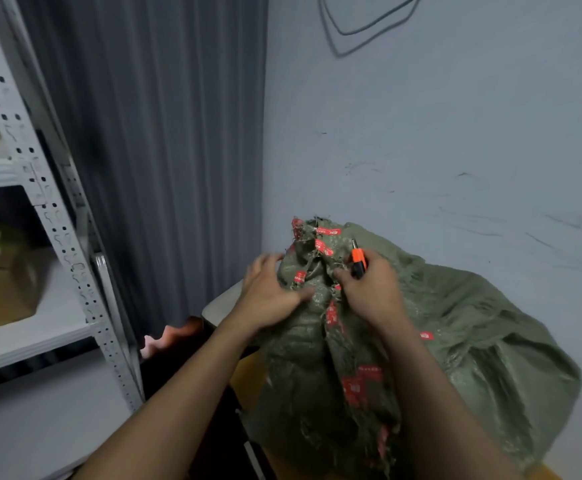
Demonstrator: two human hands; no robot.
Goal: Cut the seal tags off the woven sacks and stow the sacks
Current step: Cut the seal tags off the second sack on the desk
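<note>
- My left hand [269, 293] is on the gathered neck of the green woven sack [473, 341]. The fingers curve round its left side and the thumb lies across the front folds. The fingertips are blurred, so I can only say it looks like a grip.
- My right hand [369, 294] is closed round an orange-and-black utility knife [358, 259]. Its tip points up and away from me, just above my knuckles.
- That hand sits against the right side of the same bunched neck, its thumb touching the frayed fabric.
- Both hands are close together, with only the puckered mouth of the sack between them.
- Red seal tags [329, 232] stick out of the top of the neck just above my hands, and more red strips run down the front of the sack.
- The sack stands in front of me against the pale wall [456, 133]. It slumps wide to the right and rests on a yellowish wooden surface [244, 379].
- A grey curtain [161, 150] hangs in the corner to the left of the sack.
- Farther left is a white slotted-steel shelving rack [57, 220], with a cardboard box [2, 292] on its middle shelf.
- A loop of dark cable [362, 26] hangs high on the wall.
</note>
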